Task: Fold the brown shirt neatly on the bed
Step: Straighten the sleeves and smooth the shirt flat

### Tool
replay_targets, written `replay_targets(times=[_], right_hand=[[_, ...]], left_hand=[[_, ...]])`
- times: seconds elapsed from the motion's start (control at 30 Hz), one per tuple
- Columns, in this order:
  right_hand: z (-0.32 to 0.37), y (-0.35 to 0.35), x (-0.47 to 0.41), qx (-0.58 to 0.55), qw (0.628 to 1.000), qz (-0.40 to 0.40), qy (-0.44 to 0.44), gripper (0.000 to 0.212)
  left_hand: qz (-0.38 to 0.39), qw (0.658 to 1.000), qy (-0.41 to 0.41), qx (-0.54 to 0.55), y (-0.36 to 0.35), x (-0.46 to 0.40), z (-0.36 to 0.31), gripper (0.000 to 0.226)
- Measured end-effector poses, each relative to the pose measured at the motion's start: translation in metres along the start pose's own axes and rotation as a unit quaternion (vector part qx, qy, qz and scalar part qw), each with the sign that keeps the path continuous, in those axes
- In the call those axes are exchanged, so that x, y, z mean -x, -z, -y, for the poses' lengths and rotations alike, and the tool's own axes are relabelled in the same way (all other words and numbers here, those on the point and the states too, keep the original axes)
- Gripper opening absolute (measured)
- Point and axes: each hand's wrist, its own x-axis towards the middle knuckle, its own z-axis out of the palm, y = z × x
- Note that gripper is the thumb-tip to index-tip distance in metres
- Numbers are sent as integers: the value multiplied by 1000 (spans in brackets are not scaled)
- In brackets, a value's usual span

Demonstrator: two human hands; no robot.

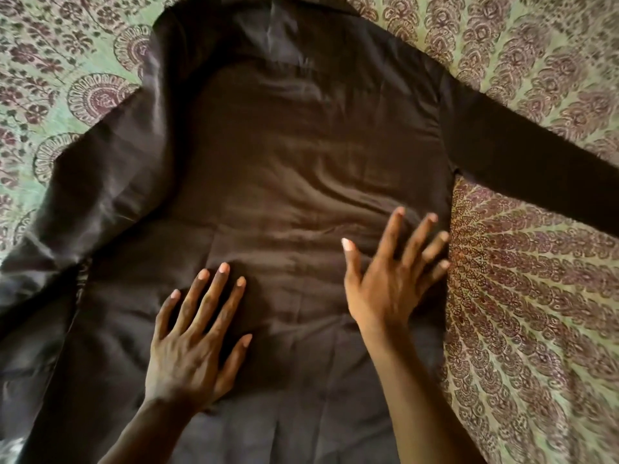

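Bed point(536, 313) fills the whole view, covered in a green spread printed with maroon paisley and fan motifs; the pattern is blurred toward the right edge.

Brown shirt point(284, 155) lies spread flat on the bed, back side up, collar end at the far top of the view, hem end running off the near bottom edge. Body panel takes up the centre. Soft wrinkles cross the middle of the back; a few straight crease lines show lower down.

Right sleeve point(536, 162) extends straight out across the spread toward the right edge, flat and mostly smooth. Left sleeve point(87, 182) angles down and away toward the lower left, rumpled and bunched where it nears the frame edge.

Left hand point(197, 339) rests palm-down on the lower back of the shirt, fingers straight and fanned, thumb out to the side, grasping nothing. Forearm enters from the bottom edge.

Right hand point(392, 276) is over the shirt near its right side seam, fingers straight and spread, fingertips close to the edge where cloth meets spread. Grasping nothing. Slightly motion-blurred; cannot tell whether the palm presses the cloth or sits just above it.
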Motion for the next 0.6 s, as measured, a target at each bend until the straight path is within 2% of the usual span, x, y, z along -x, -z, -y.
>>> replay_targets(times=[0.07,0.13,0.17,0.3,0.43,0.5,0.6], right_hand=[[35,-6,-7,-21,990,3,136,84],[59,-18,-18,-23,979,37,197,77],[60,-25,-22,-16,984,46,174,76],[23,-32,-4,-33,998,18,-51,87],[0,-22,52,-58,987,-3,-150,100],[11,-13,60,-67,990,-33,-122,100],[57,-12,28,-86,994,-66,-3,93]], left_hand=[[-5,1000,-4,-3,-1,0,-1,77],[-10,1000,-5,-4,-2,1,0,77],[-12,1000,-6,-5,-2,1,1,77],[-25,1000,-6,-9,-2,2,1,77],[-21,999,-11,-22,-4,3,0,77],[-24,999,-8,-24,-5,4,-1,77],[-35,999,-11,-29,-8,3,-1,76]])
